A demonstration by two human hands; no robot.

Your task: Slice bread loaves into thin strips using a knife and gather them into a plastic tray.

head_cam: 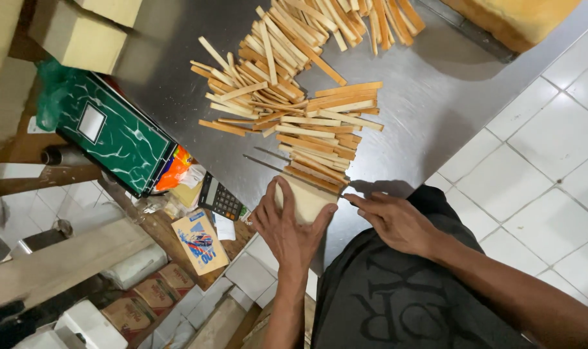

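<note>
Pale block [305,200] of what looked like wood or firm dough sat at the near edge of the steel table [430,97], just short of the cut sticks [287,84]. Left hand [287,226] lay flat on it, fingers spread over both sides and pressing down — my read: pinning it so it wouldn't slide on the slick metal. Right hand [394,223] was beside the block, fingers curled round a thin blade or rod [278,165] that ran up along the stick pile; whether the grip was tight I couldn't tell. Hands were apart, block between them.

Sticks fanned outward in loose rows and heaps from the block to the table's far side, likely pushed clear as they came off.

Edges: block was close to the table's near lip, with the person's dark shirt [404,297] pressed against that edge. Bare steel to the right of the pile gave room for the right hand. Left side was tight: calculator [220,197], green box [116,132] and clutter sat just past the table's left edge. White tiled floor [539,168] lay to the right.
</note>
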